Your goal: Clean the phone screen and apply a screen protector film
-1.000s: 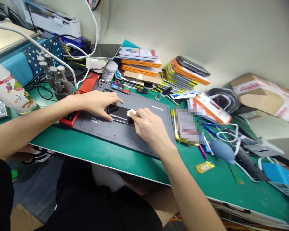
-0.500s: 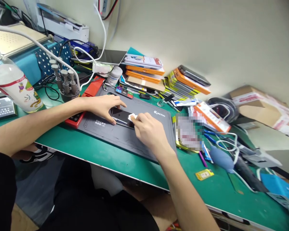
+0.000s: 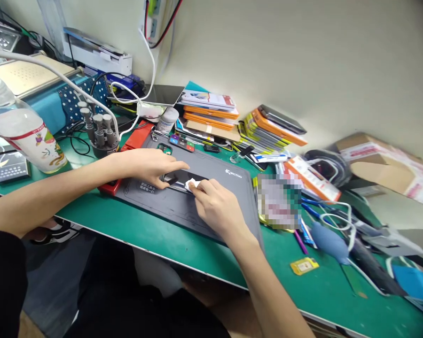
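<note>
A grey mat (image 3: 197,206) lies on the green table (image 3: 155,234), with a dark phone (image 3: 183,180) near its far left. The left hand (image 3: 151,165) presses flat on the phone's left end, fingers together. The right hand (image 3: 216,209) pinches a small white wipe (image 3: 190,184) against the phone's right end.

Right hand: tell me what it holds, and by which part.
The right hand pinches a small white wipe at its near edge, pressing it on the dark phone; the left hand steadies the phone's far end.
</note>
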Motion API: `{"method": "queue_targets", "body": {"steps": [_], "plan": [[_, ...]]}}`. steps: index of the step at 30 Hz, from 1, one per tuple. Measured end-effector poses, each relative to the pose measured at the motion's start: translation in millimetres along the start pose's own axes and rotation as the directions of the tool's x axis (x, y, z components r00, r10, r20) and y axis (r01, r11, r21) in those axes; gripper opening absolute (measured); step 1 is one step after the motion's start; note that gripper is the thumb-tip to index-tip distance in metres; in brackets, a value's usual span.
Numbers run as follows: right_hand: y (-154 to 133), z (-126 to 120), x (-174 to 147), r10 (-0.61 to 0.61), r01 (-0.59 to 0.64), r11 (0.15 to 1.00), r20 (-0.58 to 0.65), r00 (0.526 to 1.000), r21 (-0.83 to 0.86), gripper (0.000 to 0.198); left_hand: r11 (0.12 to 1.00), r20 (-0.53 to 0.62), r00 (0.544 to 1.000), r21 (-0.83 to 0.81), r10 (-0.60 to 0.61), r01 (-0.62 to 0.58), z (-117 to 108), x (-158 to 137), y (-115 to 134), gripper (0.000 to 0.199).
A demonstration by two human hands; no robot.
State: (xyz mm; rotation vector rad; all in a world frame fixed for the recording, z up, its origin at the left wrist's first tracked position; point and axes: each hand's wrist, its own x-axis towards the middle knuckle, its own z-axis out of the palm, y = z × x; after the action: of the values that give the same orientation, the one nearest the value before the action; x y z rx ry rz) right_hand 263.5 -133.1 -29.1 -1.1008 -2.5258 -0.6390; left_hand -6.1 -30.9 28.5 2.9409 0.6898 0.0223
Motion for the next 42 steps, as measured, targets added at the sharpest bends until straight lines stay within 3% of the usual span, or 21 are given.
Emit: {"method": "queue_targets", "body": {"steps": [10,20,28,33,36,42], "plan": [[24.8,20.5,21.9,0.111,-0.116,0.993,0.153,0.982,0.025,0.031,0.995,0.006,1.000,0.098,0.014,-0.015,-3.4,-0.1,7.1,0.062],[3.0,-6.8,-5.2,-0.040,0.042,0.999,0.075,0.996,-0.016,0.033,0.998,-0.010,1.000,0.067,0.008,-0.008,-2.1,1.5,6.8,0.064],[25.8,18.3,38.7,0.054,-0.055,0.998,0.223,0.973,-0.002,0.032,0.999,0.002,0.999,0.041,-0.034,0.034,-1.2,4.2,2.7,0.067],[-0.1,-1.6,6.6,0.011,-0.008,1.000,0.098,0.995,-0.029,0.032,0.999,-0.015,1.000,0.041,-0.009,0.009,3.5,5.1,1.7,0.067],[-7.2,-9.2,-9.5,0.026,-0.025,1.000,0.084,0.996,-0.008,0.033,1.000,-0.034,0.999,0.022,-0.001,0.002,4.4,5.5,2.1,0.070],[11.1,14.6,31.4,0.120,-0.131,0.990,0.200,0.972,0.045,0.034,0.999,-0.010,1.000,0.035,-0.019,0.020,-0.4,6.3,2.9,0.076]]}}
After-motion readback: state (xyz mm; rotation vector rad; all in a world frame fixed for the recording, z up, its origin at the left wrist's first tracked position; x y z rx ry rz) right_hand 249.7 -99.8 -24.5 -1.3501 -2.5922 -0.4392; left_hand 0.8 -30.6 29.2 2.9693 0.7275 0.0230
